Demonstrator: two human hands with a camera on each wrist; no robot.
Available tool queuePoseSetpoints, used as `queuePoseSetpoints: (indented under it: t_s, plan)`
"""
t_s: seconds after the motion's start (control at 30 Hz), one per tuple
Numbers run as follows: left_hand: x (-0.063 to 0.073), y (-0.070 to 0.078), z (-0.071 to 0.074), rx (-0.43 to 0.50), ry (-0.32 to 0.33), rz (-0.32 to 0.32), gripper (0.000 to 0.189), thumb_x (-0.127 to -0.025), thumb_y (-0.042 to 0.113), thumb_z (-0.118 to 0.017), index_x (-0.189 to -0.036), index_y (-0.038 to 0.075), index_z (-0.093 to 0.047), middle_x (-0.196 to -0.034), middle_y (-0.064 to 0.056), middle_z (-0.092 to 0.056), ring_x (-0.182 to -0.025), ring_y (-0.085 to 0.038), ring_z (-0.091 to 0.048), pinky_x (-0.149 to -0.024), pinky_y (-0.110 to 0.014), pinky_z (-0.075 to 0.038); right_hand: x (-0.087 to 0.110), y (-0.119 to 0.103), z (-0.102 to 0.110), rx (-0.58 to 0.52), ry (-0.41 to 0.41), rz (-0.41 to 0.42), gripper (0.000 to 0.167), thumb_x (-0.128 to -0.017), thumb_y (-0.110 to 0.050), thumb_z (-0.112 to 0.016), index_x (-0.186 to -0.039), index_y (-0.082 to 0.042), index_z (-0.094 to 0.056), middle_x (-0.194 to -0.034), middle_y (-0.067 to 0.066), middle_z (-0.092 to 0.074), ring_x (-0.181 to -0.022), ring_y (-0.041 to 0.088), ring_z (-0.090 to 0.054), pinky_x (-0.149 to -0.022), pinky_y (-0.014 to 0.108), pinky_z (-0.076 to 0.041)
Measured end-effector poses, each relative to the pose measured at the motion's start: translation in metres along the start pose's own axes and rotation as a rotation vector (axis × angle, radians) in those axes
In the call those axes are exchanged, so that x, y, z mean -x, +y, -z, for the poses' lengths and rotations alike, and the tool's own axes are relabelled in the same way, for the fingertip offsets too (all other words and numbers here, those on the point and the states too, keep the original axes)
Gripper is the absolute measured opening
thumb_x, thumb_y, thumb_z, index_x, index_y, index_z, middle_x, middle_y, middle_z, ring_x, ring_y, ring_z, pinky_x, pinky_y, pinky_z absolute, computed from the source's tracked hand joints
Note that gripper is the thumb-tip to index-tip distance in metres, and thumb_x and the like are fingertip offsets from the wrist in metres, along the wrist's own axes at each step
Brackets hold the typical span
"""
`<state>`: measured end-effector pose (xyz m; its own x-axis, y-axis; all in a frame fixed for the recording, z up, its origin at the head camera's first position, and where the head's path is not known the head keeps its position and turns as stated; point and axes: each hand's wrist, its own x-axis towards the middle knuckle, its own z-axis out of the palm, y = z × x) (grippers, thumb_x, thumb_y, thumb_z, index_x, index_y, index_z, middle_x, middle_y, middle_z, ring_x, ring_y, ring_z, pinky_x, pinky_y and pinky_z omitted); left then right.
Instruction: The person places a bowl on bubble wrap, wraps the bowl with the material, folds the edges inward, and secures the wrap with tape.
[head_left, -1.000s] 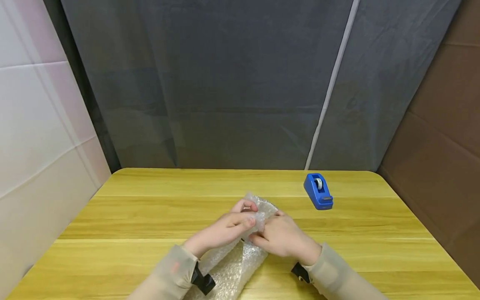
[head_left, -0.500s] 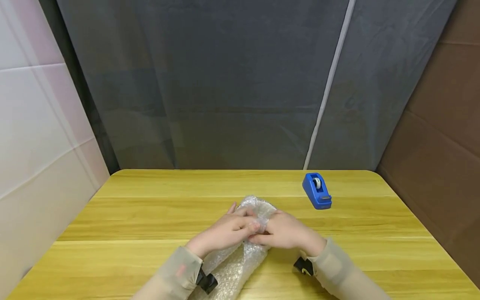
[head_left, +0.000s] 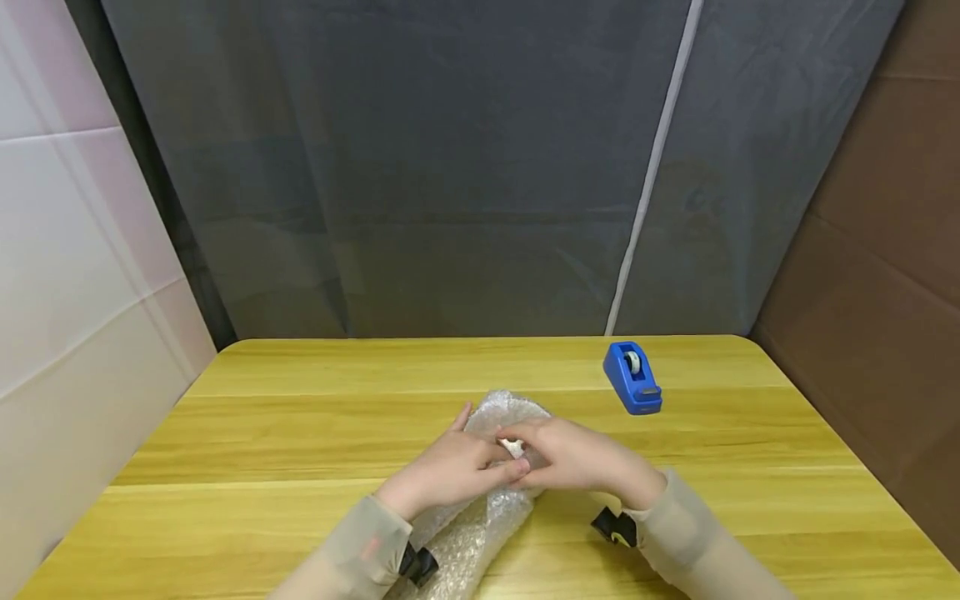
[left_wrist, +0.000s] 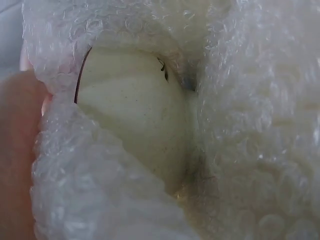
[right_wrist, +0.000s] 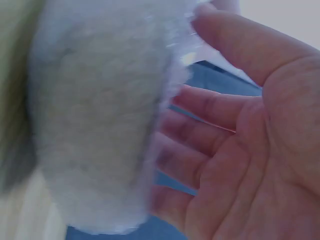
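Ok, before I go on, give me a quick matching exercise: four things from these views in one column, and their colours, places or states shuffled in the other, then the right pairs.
Things
1. tape dispenser
2. bubble wrap
3. pale rounded object
4. table

Descriptions
A. partly enclosed, with a dark line along one edge
B. yellowish and wood-grained
C. see-through, covered in small bubbles
D. blue, towards the far side, right of centre

Right pairs: 1-D, 2-C, 3-A, 4-B
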<state>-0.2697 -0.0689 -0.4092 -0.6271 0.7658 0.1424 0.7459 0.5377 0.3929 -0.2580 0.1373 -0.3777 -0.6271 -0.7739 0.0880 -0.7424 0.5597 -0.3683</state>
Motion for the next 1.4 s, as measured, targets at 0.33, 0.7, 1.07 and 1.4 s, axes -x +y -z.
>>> queuePoseSetpoints:
  t_s: [0.33, 0.7, 1.07, 1.4]
  plan:
    - [-0.001, 0.001, -0.002, -0.033, 0.016, 0.048, 0.053, -0.083, 0.071, -0.054, -0.101, 0.024, -0.070, -0.093, 0.020, -0.066, -0.109, -0.014, -0.062, -0.112, -0.062, -0.005, 0.009, -0.025, 0.005, 0.053, -0.141, 0.036, 0.019, -0.078, -0.025, -0.078, -0.087, -0.020, -0.062, -0.075, -0.017, -0.057, -0.067, -0.003, -0.050, -0.083, 0.027, -0.049]
    - [-0.002, 0.004, -0.005, -0.040, 0.015, 0.045, 0.055, -0.078, 0.074, -0.058, -0.103, 0.025, -0.067, -0.092, 0.021, -0.065, -0.116, -0.020, -0.058, -0.113, -0.060, -0.002, 0.008, -0.028, -0.016, 0.359, -0.139, -0.070, 0.040, -0.060, -0.046, -0.087, -0.086, -0.027, -0.063, -0.094, -0.019, -0.061, -0.088, 0.004, -0.056, -0.100, 0.054, -0.039]
    - [0.016, -0.008, 0.014, 0.221, -0.056, -0.008, 0.052, -0.092, 0.051, -0.059, -0.132, 0.018, -0.058, -0.133, 0.005, -0.057, -0.124, -0.018, -0.051, -0.114, -0.057, -0.013, -0.003, -0.021, -0.030, 0.432, -0.121, -0.089, 0.070, -0.053, -0.044, -0.090, -0.117, -0.026, -0.069, -0.121, -0.016, -0.059, -0.113, 0.009, -0.052, -0.093, 0.036, -0.037]
    - [0.060, -0.025, 0.060, -0.195, 0.093, -0.116, 0.061, -0.087, 0.012, -0.071, -0.142, 0.029, -0.051, -0.118, -0.001, -0.059, -0.104, -0.018, -0.056, -0.091, -0.046, -0.047, 0.001, -0.020, -0.028, 0.416, -0.128, -0.101, 0.065, -0.056, -0.046, -0.089, -0.113, -0.021, -0.071, -0.121, -0.014, -0.059, -0.104, 0.009, -0.052, -0.095, 0.038, -0.037]
